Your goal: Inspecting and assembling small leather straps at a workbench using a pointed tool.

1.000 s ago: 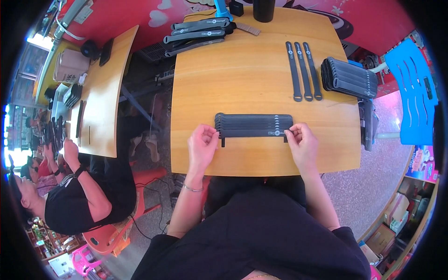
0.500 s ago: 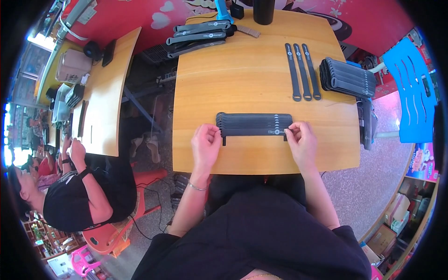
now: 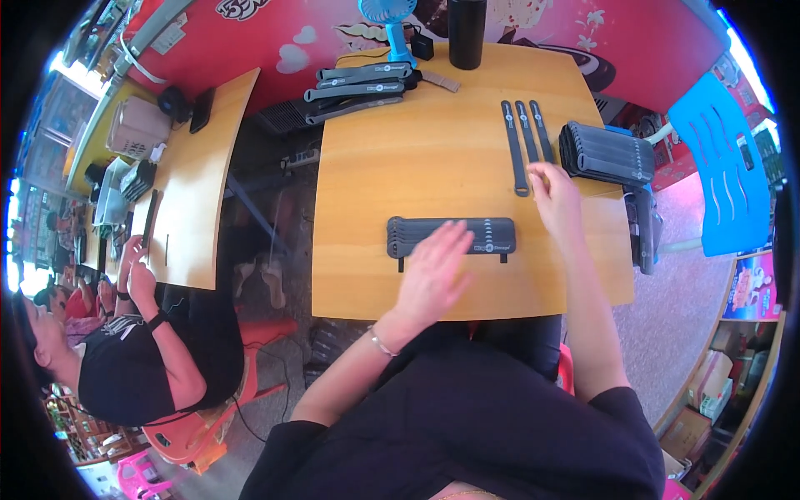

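A neat stack of dark grey straps (image 3: 450, 227), with rounded ends and pale print, lies crosswise on the table in front of me. Two short black tabs stick out below its near edge. My left hand (image 3: 433, 271) is over the stack's near side, fingers stretched out and holding nothing. Farther right, my right hand (image 3: 557, 200) has reached the near ends of three loose straps (image 3: 515, 150) laid side by side. Its fingers are bent, with thumb and forefinger apart, and cover the ends of the two right-hand straps. The left strap's slotted end shows beside them.
Right of the loose straps stands a thick pile of grey straps (image 3: 607, 152). More bundles (image 3: 358, 87) lie at the table's far left, near a blue fan (image 3: 392, 25) and a black cylinder (image 3: 467, 33). A blue slotted chair back (image 3: 721, 167) is at right; a co-worker (image 3: 137, 367) sits at left.
Both hands have left the stack's near corners. My left hand has opened and moved right over the stack; my right hand has gone forward to the loose straps. The view has tilted up slightly.
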### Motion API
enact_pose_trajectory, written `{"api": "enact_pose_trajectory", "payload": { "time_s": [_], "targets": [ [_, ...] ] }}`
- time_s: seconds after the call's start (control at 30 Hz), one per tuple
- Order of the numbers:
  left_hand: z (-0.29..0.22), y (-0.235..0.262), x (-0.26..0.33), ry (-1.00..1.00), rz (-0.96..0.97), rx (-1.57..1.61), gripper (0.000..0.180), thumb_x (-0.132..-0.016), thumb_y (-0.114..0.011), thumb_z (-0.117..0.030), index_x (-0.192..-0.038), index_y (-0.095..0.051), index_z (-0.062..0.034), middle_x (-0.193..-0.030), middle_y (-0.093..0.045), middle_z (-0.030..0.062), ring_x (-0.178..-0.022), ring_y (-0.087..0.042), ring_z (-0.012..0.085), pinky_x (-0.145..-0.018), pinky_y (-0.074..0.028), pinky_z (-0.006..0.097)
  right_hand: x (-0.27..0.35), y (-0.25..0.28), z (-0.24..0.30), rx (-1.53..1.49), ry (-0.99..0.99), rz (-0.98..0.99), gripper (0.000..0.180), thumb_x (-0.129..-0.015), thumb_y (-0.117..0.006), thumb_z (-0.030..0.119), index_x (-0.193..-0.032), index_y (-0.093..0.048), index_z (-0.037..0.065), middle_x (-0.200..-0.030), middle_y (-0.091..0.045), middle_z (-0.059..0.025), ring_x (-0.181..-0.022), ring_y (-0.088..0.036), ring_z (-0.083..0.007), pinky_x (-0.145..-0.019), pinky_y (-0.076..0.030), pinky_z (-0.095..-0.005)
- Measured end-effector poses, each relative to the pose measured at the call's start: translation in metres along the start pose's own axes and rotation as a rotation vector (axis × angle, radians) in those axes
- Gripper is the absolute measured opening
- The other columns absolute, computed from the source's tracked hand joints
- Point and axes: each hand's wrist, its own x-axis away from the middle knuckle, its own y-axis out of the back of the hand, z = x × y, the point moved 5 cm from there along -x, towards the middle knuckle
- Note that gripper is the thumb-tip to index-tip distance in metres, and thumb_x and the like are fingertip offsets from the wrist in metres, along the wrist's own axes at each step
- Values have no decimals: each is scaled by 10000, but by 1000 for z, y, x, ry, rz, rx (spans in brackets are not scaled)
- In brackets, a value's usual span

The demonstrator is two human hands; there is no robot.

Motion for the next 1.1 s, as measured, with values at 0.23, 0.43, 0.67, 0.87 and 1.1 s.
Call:
{"api": "enact_pose_trajectory", "payload": {
  "time_s": [0.23, 0.43, 0.67, 0.87, 1.1],
  "targets": [
    [-23, -57, -28, -60, 211, -223, 785, -841, -549, -501, -1398, -318, 1, -1482, -246, 194, -1392, -206, 322, -1115, -157, 498, -35, -41, -11, 564, -86, 172, 391, -766, -705, 144, -1115, -536, 92, -918, -652, -126, -879, -627, -319, -751, -499, -419],
    [-20, -65, -28, -74, 253, -286, 861, -812, -524, -596, -1409, -311, -13, -1486, -242, 183, -1389, -212, 311, -1116, -152, 496, -46, -52, -6, 396, -212, 413, 413, -760, -719, 172, -1113, -522, 92, -915, -663, -88, -901, -640, -268, -758, -501, -409],
    [-21, -64, -28, -80, 272, -262, 881, -802, -519, -615, -1405, -313, -7, -1479, -243, 203, -1394, -192, 307, -1128, -128, 483, -40, -45, 23, 121, -155, 410, 202, -808, -648, 119, -993, -648, 39, -850, -666, -77, -777, -646, -207, -688, -494, -338],
    [0, -23, -18, 248, -55, 680, 617, -904, -589, -245, -1394, -309, 5, -1391, -386, 207, -1269, -431, 257, -993, -400, 392, 9, -9, 68, -477, -283, 415, 145, -867, -594, 60, -1010, -582, 36, -764, -570, 2, -620, -546, -52, -549, -430, -212],
    [25, -4, 18, 585, -66, 1252, 181, -932, -537, -65, -1094, -583, 1, -905, -660, 66, -745, -652, 121, -625, -498, 217, 85, -20, 79, -878, -421, 410, 100, -876, -576, 33, -972, -547, 39, -719, -547, 9, -611, -532, -56, -570, -445, -202]
  ]
}}
